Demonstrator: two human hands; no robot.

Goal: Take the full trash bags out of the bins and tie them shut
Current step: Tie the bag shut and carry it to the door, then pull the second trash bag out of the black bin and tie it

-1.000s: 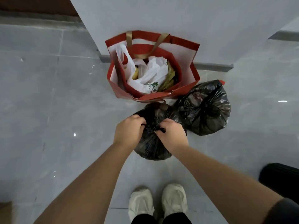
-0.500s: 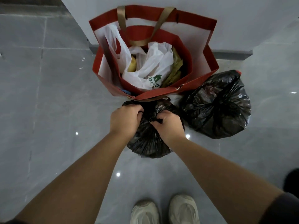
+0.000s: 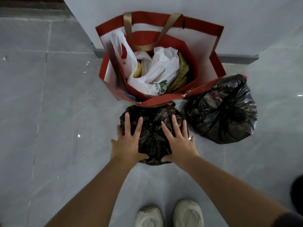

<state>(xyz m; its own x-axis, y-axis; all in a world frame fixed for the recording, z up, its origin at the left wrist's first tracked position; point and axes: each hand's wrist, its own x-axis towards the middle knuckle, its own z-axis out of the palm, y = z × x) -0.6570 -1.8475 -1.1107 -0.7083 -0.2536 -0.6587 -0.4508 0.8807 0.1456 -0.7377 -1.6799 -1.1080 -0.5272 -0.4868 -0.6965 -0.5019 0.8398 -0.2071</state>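
"Head view is live. Where is the bag?" my spotter asks.

"The near trash bag (image 3: 152, 126) sits on the grey floor (image 3: 49, 112), straight ahead of my pale shoes (image 3: 188, 212). Its far side touches the front wall of the red paper bag (image 3: 208, 51), which stands against the foot of the white wall (image 3: 229, 17). Its black plastic is gathered to a bunch on top."

"And your grips?"

"Both are spread flat and have hold of nothing. The left grip (image 3: 127, 143) rests on the bag's left shoulder, the right grip (image 3: 178, 141) on its right shoulder. Fingers are straight and fanned, thumbs low on the near side. The bunched neck shows between them. I cannot tell how hard they press."

"What else is down there?"

"A second trash bag (image 3: 221, 112), black too and gathered on top, lies just right of the first, beside the red bag's right front corner. Whether the two black bags touch I cannot tell. Inside the red bag I see a white plastic bag (image 3: 160, 71) with green print and a yellow item (image 3: 137, 71) beside it. Gold ribbon handles (image 3: 127, 30) hang into its mouth."
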